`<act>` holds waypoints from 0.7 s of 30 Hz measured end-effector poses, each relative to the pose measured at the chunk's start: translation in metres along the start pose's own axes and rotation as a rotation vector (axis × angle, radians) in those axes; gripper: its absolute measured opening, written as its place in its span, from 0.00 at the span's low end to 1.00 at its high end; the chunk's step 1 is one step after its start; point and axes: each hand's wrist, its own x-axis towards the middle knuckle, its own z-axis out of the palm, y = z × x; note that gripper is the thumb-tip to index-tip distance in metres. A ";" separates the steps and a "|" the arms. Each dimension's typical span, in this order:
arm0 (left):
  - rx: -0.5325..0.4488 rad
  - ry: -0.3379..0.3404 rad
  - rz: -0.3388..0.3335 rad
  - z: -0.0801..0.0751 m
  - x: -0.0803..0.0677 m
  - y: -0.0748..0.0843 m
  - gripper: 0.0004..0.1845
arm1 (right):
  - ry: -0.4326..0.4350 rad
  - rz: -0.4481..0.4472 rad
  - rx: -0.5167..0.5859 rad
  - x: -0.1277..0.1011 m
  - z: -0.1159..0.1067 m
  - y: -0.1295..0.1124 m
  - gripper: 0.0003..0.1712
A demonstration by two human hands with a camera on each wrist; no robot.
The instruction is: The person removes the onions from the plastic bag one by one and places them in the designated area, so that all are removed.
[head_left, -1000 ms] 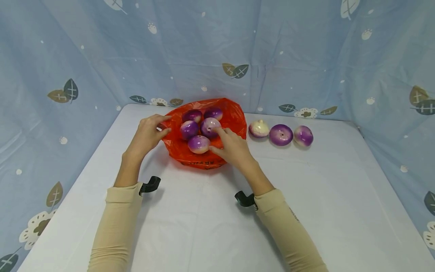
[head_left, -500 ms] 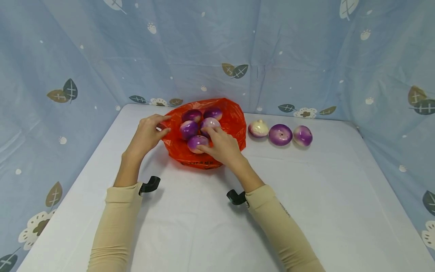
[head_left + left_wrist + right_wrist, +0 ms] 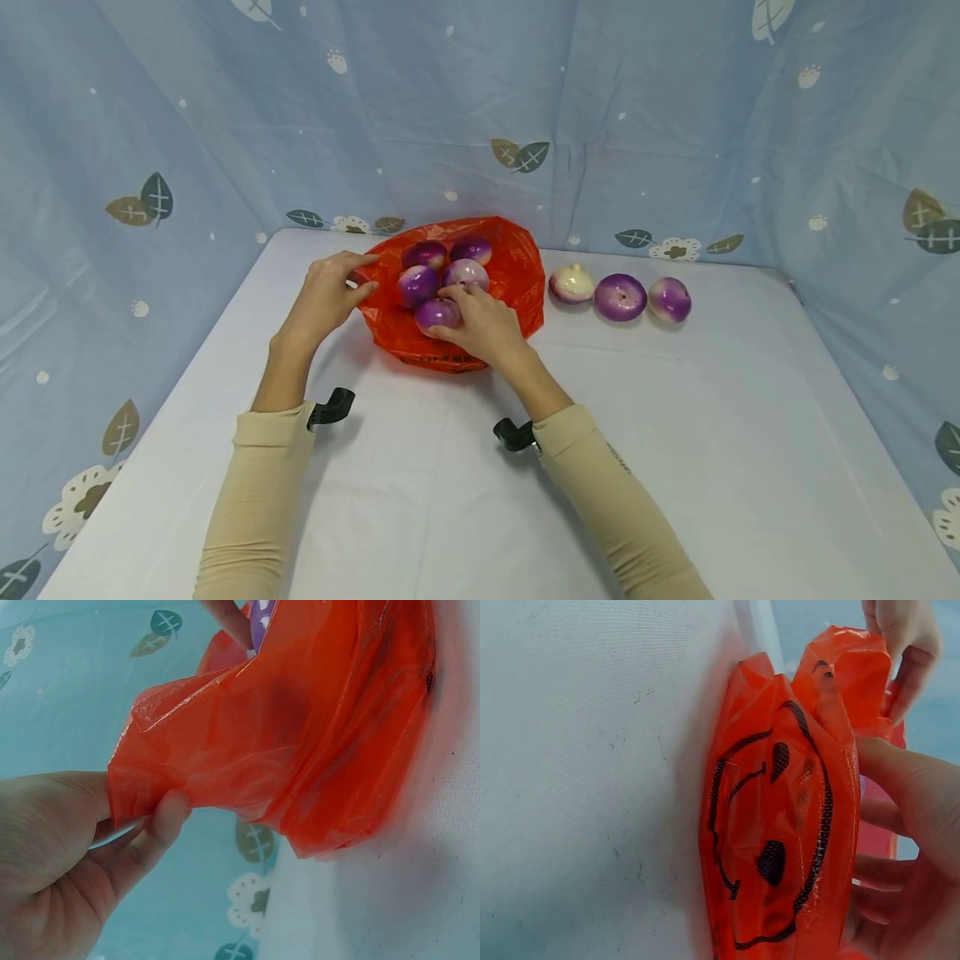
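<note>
Fingers [image 3: 450,293] of my right hand [image 3: 480,329] curl over the nearest purple onion [image 3: 437,312] inside the orange bag [image 3: 517,275] on the white table [image 3: 450,500]. My left hand [image 3: 324,297] pinches the bag's left rim. Three onions [image 3: 619,297] lie just right of it.

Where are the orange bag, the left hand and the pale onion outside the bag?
orange plastic bag [image 3: 517,267], head view, bare right inner wall.
left hand [image 3: 322,296], head view, back of the hand.
pale onion [image 3: 572,284], head view, its top.
</note>
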 end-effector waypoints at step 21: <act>0.002 0.004 0.006 0.001 0.000 -0.001 0.23 | -0.048 -0.006 0.037 0.003 0.002 0.001 0.36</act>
